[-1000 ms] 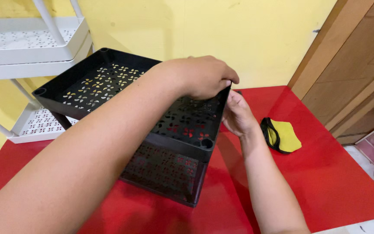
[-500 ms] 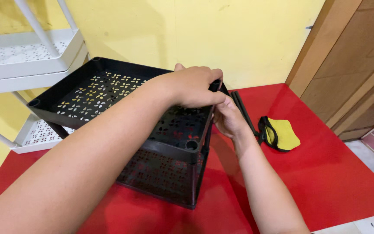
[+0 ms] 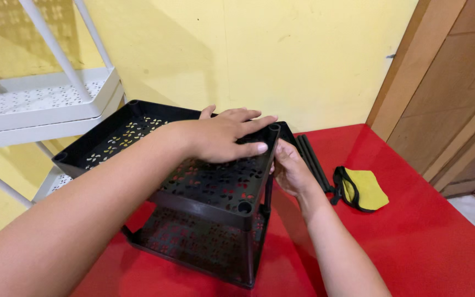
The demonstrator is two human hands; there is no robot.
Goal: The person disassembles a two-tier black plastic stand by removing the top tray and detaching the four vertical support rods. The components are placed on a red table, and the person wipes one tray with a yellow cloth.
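your left hand [image 3: 221, 135] is pressing flat on the black tray [image 3: 138, 137], steadying it, while your right hand [image 3: 290, 170] is gripping its corner post [image 3: 269, 190]

Single head view, looking down, close over red table [image 3: 413, 242].

Packages, labels, signs, screens: none visible. Nothing on the red surface [image 3: 413, 231], on the yellow wall behind it, or on the wooden door frame at the right edge of the view carries a label, sign or screen, and no box, bag or wrapper of packaging stands anywhere in the head view.
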